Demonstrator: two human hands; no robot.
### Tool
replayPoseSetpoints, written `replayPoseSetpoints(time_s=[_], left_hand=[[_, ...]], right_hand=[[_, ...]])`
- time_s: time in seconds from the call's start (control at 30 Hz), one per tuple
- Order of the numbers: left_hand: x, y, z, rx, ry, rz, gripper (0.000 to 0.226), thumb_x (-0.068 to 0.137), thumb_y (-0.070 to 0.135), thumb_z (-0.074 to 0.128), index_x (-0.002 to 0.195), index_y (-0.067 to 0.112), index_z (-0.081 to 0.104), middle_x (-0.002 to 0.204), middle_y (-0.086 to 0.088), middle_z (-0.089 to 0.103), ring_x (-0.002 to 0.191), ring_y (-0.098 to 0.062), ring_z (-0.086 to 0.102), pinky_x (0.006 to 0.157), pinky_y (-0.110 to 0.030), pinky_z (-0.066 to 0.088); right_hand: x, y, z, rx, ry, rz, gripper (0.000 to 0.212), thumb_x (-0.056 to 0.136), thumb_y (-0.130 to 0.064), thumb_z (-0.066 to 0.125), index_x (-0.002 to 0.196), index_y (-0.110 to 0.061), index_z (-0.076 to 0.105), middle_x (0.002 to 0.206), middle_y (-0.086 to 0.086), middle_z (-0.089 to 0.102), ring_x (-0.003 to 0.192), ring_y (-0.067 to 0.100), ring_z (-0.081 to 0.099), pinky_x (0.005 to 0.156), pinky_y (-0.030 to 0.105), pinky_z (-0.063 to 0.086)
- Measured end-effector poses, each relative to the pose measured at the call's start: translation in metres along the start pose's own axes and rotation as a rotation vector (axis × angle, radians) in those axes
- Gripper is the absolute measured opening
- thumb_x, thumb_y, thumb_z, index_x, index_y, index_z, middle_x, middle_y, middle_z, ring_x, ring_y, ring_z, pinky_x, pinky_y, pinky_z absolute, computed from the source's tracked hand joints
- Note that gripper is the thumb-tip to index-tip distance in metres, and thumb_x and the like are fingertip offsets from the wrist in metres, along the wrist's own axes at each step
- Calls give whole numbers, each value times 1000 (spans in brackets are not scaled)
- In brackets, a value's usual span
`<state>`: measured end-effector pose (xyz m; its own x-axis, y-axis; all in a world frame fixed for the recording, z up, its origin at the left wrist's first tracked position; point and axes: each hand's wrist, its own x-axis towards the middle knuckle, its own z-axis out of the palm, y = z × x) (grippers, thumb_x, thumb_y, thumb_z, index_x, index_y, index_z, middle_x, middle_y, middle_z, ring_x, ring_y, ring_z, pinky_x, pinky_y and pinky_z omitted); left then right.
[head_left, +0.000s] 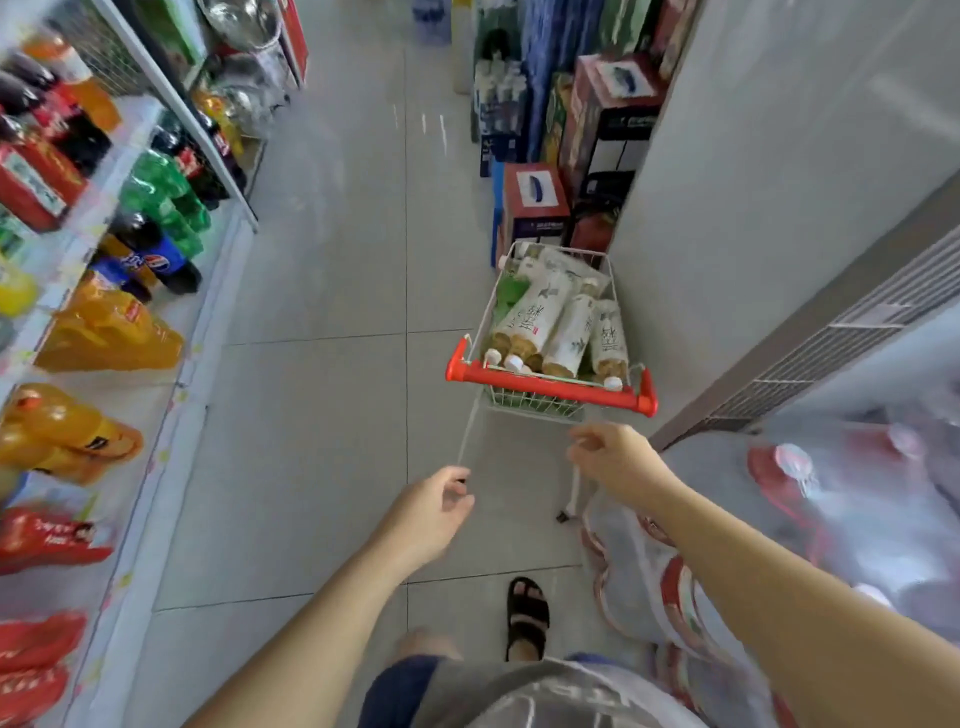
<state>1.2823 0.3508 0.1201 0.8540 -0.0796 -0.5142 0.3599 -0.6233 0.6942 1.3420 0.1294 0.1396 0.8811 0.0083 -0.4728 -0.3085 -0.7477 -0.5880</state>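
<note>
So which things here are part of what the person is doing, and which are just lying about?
In hand: left hand and right hand, each curled round a white rod of the cart; bottles in its basket.
Lying about: soft drinks at the left; stacked boxes; wrapped packs at the right.

Cart (540, 408) of thin white-coated metal wire, handle bar (550, 387) of glossy red plastic, tea bottles (540, 317) of clear plastic in matt pale labels, floor (332, 260) of smooth, faintly shiny grey tiles, soda bottles (161, 192) of glossy plastic, boxes (535, 208) of matt cardboard, packs (857, 509) in shiny clear film
</note>
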Motion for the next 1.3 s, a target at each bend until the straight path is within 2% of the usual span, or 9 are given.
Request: replayPoseSetpoints(time_s=[0.13,0.3,0.43,0.5,0.63,0.8,0.93,1.13,1.3], left_hand=[[42,1,-13,-15,19,-62,35,95,20,51,130,19,50,122,0,59,102,-10,57,77,-14,37],[114,5,-29,81,48,-33,33,94,19,51,128,19,53,123,1,59,104,-12,58,89,-25,44],[185,24,-36,359,80,162,39,93,18,52,132,18,51,132,-1,52,120,-21,51,100,-36,41],[216,30,-34,493,23,260,40,93,20,51,133,20,50,133,1,51,121,-22,49,101,-35,39],[258,26,-21,686,-168,320,33,96,29,48,128,21,50,124,0,56,113,-24,51,97,-34,37],[279,19,-17,890,-194,387,31,96,45,42,115,22,52,108,0,63,97,-22,60,83,-35,45],[276,12,-16,920,-186,397,34,97,46,39,116,20,51,109,-2,62,98,-24,60,85,-35,42],[250,2,-9,928,-118,369,35,97,45,38,116,19,51,109,-4,62,100,-26,58,88,-36,42],[203,-24,9,830,-79,279,33,97,44,41,117,20,51,108,-2,62,97,-23,60,83,-35,44]], right_hand=[[70,-30,-32,-21,9,-62,25,89,-20,55,112,-14,64,81,-6,59,67,10,53,55,10,38],[131,-28,-30,-30,-51,24,28,90,-20,55,116,-15,61,104,3,63,96,21,58,78,25,43],[163,1,-14,-99,-110,175,23,88,-24,53,110,-29,58,84,-2,57,80,23,60,66,29,49],[174,19,-7,-180,-151,238,26,85,-33,52,110,-35,59,94,3,60,92,29,60,81,43,51],[191,47,3,-237,-174,299,20,82,-48,49,101,-46,55,104,-1,56,114,30,47,100,60,31],[202,58,12,-196,-157,252,25,89,-42,52,112,-34,59,102,3,59,111,28,45,102,49,33],[201,62,18,-104,-111,194,25,89,-36,57,111,-27,63,88,2,62,94,27,54,86,44,48],[190,66,22,-108,-139,105,13,90,-36,58,101,-32,62,82,3,63,68,16,55,63,28,44],[167,67,32,-140,-225,64,19,87,-36,61,105,-31,65,84,0,66,75,19,60,82,43,52]])
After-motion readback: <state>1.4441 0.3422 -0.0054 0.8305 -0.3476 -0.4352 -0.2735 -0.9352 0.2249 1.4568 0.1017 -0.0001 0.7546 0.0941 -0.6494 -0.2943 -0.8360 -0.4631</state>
